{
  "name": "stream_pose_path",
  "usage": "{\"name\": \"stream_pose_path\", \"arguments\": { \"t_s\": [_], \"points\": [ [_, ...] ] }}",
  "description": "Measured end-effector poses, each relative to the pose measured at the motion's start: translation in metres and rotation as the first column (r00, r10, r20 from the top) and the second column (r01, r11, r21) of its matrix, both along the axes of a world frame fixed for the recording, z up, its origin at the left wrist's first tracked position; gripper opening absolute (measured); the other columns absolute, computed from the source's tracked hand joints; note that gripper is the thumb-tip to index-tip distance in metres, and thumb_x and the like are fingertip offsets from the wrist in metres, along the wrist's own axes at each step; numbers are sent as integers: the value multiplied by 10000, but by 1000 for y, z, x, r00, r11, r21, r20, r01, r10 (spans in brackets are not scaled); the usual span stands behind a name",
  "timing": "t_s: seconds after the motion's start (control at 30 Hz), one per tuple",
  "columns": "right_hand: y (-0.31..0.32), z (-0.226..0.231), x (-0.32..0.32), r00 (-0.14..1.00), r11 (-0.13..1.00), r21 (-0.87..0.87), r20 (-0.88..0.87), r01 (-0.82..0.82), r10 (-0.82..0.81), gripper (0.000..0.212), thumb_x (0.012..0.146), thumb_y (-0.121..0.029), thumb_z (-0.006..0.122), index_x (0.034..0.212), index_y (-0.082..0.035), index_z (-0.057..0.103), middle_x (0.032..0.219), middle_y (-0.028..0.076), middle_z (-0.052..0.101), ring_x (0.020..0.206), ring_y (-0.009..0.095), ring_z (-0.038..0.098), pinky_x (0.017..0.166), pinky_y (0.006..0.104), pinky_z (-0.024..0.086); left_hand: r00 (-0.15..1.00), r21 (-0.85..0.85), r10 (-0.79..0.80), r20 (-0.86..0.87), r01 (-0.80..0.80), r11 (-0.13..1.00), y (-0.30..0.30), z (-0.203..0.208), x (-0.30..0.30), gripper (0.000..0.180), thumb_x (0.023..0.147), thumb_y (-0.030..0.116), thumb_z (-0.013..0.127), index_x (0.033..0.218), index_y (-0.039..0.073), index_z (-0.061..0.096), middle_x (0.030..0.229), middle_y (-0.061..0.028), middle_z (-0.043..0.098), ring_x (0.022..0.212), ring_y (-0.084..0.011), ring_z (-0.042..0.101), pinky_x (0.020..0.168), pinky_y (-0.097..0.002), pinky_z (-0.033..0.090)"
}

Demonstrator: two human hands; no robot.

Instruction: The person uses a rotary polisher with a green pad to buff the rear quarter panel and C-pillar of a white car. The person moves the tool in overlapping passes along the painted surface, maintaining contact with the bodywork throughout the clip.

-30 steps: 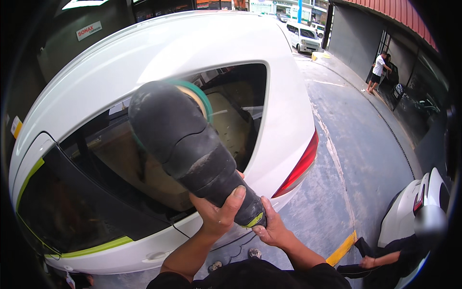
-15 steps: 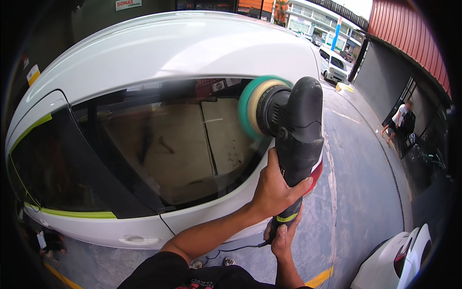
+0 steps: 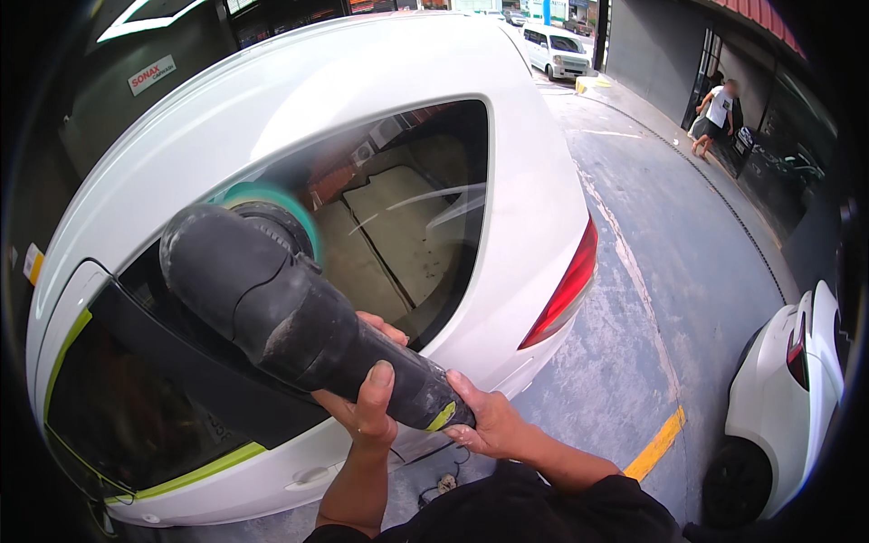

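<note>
My left hand is wrapped round the body of a black power polisher, with the thumb on top. My right hand grips its rear end, beside a strip of yellow-green tape. The polisher's round green pad is at the upper left part of the rear side window of a white car. The polisher head partly hides the pad, so its exact contact with the glass cannot be seen. Hazy streaks show on the glass to the right of the pad.
Yellow-green masking tape edges the neighbouring door window. The car's red tail light is to the right. Another white car stands at the lower right. A person is by the far wall. A white van is parked beyond.
The polisher has swung from the window's right side to its upper left, both hands moving with it. The view has shifted, bringing the tail light into full sight.
</note>
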State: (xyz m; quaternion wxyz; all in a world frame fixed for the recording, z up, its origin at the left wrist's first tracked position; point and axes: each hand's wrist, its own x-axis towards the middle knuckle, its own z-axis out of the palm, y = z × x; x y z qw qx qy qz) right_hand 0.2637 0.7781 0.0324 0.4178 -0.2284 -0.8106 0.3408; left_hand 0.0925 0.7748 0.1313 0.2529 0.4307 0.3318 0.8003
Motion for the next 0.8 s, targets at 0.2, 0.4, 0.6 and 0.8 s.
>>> {"name": "stream_pose_path", "arguments": {
  "t_s": [0.2,0.4,0.6,0.8],
  "points": [
    [18,-33,29,998,996,-90,63,-14,20,882,929,-308,741,1612,-77,234,1296,261,651,1062,465,695,909,468,567,996,-86,-46,-75,40,996,17,-13,23,663,783,229,689,1348,-29,458,1084,-188,597,895,-260,665,800,-376,573],
    [53,-65,69,965,967,56,-100,247,-241,969,1012,-527,560,1616,19,34,1300,279,572,997,382,678,900,451,533,964,-75,-160,-214,147,986,76,-17,72,663,804,110,768,1370,-9,443,1155,-125,605,1017,-184,626,907,-340,513],
    [61,-102,64,899,936,-232,-293,264,-326,1014,1034,-621,437,1614,43,-64,1586,270,265,1419,327,372,1175,471,287,902,-124,-239,-358,208,970,109,-22,95,844,799,182,830,1455,-5,332,1258,-149,540,1117,-206,572,991,-355,468],
    [52,-100,45,920,945,-256,-282,202,-273,1063,1008,-671,469,1628,-34,-113,1563,210,299,1340,287,444,1118,434,352,908,-151,-263,-326,224,963,93,-28,73,864,791,209,829,1459,-11,326,1273,-157,539,1147,-235,568,1010,-373,459]
  ]
}}
